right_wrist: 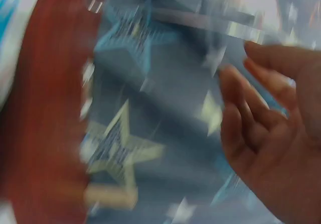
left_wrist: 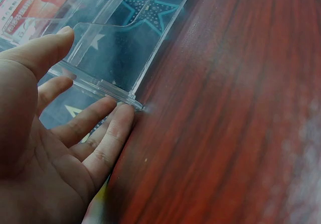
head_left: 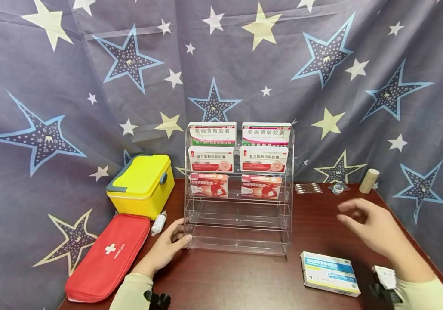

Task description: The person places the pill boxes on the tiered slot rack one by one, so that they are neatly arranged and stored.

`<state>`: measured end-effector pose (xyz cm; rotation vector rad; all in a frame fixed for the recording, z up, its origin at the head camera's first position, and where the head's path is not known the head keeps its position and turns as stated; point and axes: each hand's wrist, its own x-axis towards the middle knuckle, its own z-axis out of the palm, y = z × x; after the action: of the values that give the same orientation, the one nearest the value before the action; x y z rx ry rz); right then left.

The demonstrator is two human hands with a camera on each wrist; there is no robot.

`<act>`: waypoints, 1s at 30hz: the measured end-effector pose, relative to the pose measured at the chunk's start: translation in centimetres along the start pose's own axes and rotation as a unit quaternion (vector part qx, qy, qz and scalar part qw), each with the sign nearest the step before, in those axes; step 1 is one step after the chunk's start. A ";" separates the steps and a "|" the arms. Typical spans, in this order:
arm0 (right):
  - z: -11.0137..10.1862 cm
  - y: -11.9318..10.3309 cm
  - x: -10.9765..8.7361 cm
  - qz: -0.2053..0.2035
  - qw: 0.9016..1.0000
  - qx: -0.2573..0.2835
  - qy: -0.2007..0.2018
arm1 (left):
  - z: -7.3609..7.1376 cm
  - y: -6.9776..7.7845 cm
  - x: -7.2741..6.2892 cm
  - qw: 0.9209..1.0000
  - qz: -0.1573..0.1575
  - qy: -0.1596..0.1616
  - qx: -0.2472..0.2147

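A clear plastic display stand [head_left: 238, 219] stands upright on the table, with medicine boxes in pairs on its upper three tiers: white-and-green ones [head_left: 212, 134] on top, white-and-red ones [head_left: 263, 159] below, then red ones [head_left: 208, 185]. The two lower tiers hold no box. My left hand [head_left: 166, 249] holds the stand's lower left edge, thumb at the front and fingers at the side; in the left wrist view its fingertips [left_wrist: 123, 113] touch the base corner. Loosely bent and holding nothing, my right hand [head_left: 370, 226] hovers above the table beyond a blue-and-white medicine box [head_left: 330, 274].
At the left are a yellow box [head_left: 142, 183], a red first-aid pouch [head_left: 109, 258] and a small white bottle [head_left: 158, 223]. Along the back right lie a flat packet [head_left: 308, 188], a bagged tape roll [head_left: 338, 188] and a beige roll [head_left: 369, 181]. Star-patterned cloth surrounds the table.
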<state>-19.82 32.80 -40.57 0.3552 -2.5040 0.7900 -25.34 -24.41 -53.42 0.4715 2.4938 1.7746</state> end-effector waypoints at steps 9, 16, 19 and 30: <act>-3.1 9.9 -7.0 0.161 0.957 0.070 -0.231 | 0.0 -0.1 0.0 1.000 -0.025 0.007 -0.005; -4.4 13.6 -9.6 0.175 0.930 0.054 -0.319 | 0.0 -0.1 0.0 1.000 -0.021 0.010 -0.008; -4.5 14.4 -10.1 0.158 0.928 0.036 -0.336 | 0.1 -0.1 0.0 1.000 -0.020 0.007 -0.007; -3.1 14.5 -10.3 0.170 0.944 -0.021 -0.281 | 0.1 0.3 0.0 1.000 -0.022 0.003 -0.009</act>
<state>-15.41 47.26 -50.49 0.1437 -3.1739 0.8534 -25.26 -24.21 -53.15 0.4085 2.4703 1.7834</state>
